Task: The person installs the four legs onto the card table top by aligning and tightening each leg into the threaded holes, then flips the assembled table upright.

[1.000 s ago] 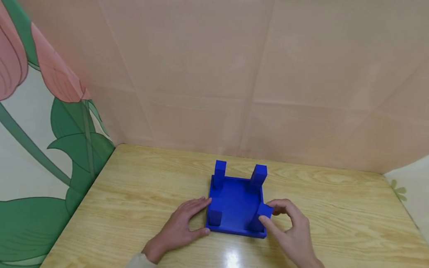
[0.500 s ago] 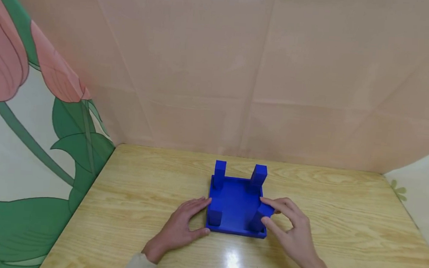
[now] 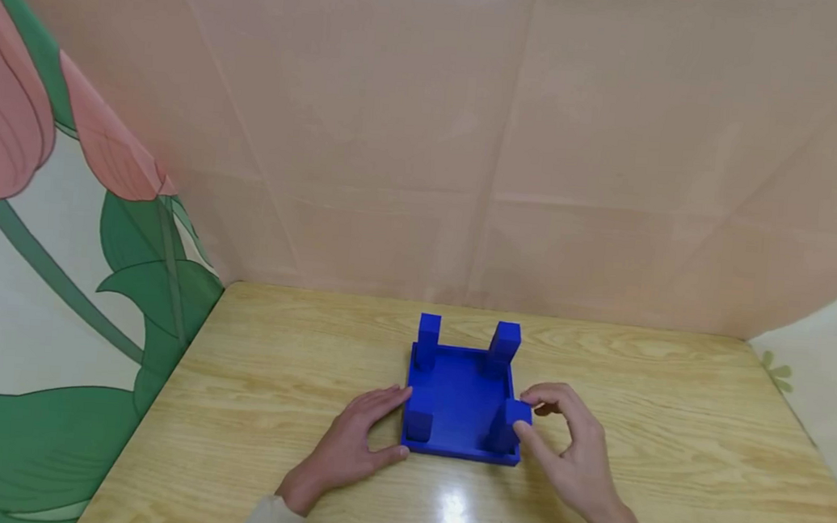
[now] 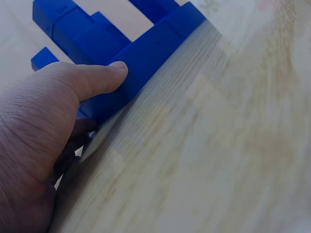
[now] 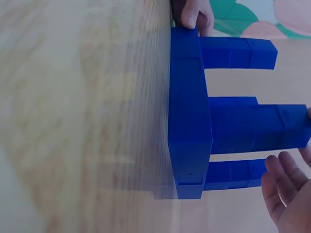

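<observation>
A blue square base (image 3: 463, 394) with a low rim lies on the wooden table, a blue post standing at each corner. My left hand (image 3: 351, 439) has its fingers fairly straight against the base's left side. Its thumb (image 4: 104, 78) rests on the front-left corner in the left wrist view. My right hand (image 3: 573, 451) pinches the top of the front-right post (image 3: 507, 430) between thumb and forefinger. That post leans slightly right in the head view. Its other fingers (image 5: 279, 182) hang loosely beside it. The front-left post (image 3: 419, 420) stands near my left hand.
Behind the base's rim rise the back-left post (image 3: 428, 343) and back-right post (image 3: 504, 347). The wood-grain table (image 3: 296, 350) ends at a pinkish-beige backdrop (image 3: 398, 130). A flower-patterned cloth (image 3: 61, 269) hangs at the left edge.
My right forefinger moved onto the top of the front-right post, then back to its far side; the post turned a little between my fingers. My left hand and the base stayed put.
</observation>
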